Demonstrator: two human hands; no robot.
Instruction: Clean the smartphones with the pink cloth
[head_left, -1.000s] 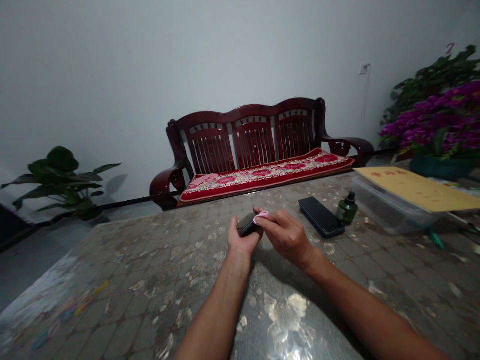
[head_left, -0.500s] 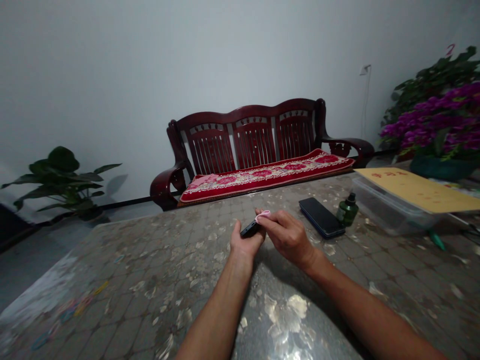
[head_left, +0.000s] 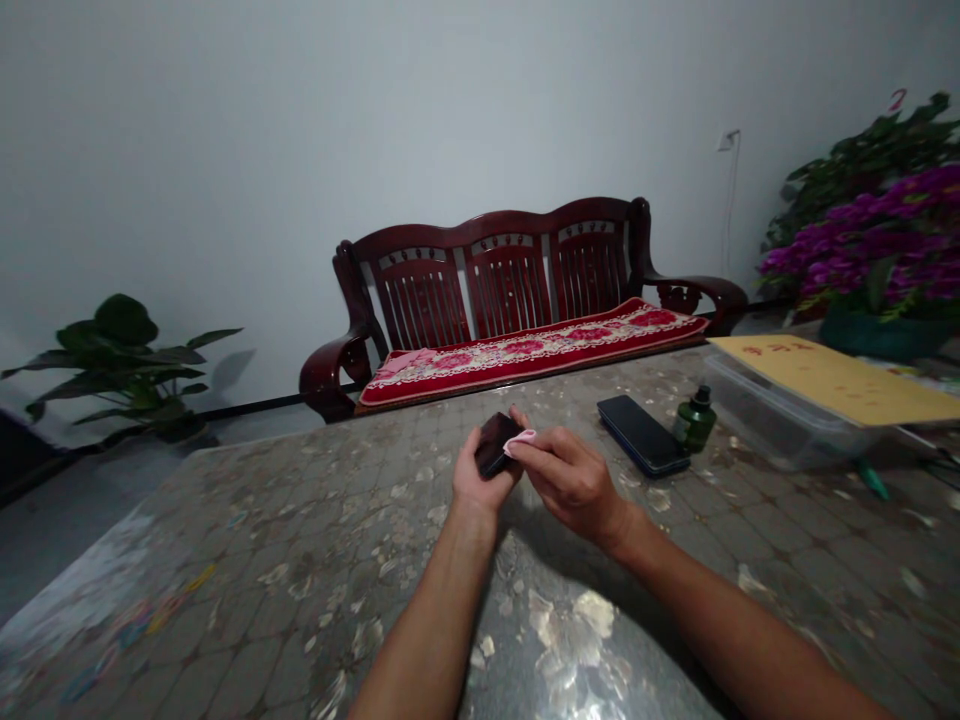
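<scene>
Over the middle of the table, my left hand (head_left: pixel 480 488) is closed around a dark phone (head_left: pixel 495 442), its glossy face tilted up toward me. Pinched between the fingers of my right hand (head_left: pixel 576 482) is a small pink cloth (head_left: pixel 519 440), which touches the phone's right side. To the right of my hands lies a second black phone (head_left: pixel 643 435), flat on the table. A small green bottle (head_left: pixel 695 420) with a black cap stands right beside it.
The table (head_left: pixel 315 560) has a patterned, shiny cover. At its right are a clear plastic box (head_left: pixel 780 425) with a yellow booklet (head_left: pixel 840 380) on top, and purple flowers (head_left: pixel 870 245). A wooden bench (head_left: pixel 502 270) stands behind; a potted plant (head_left: pixel 124 360) is on the left.
My left hand has turned the phone so that its broad face shows instead of its edge. The right hand and the cloth have shifted slightly left and down.
</scene>
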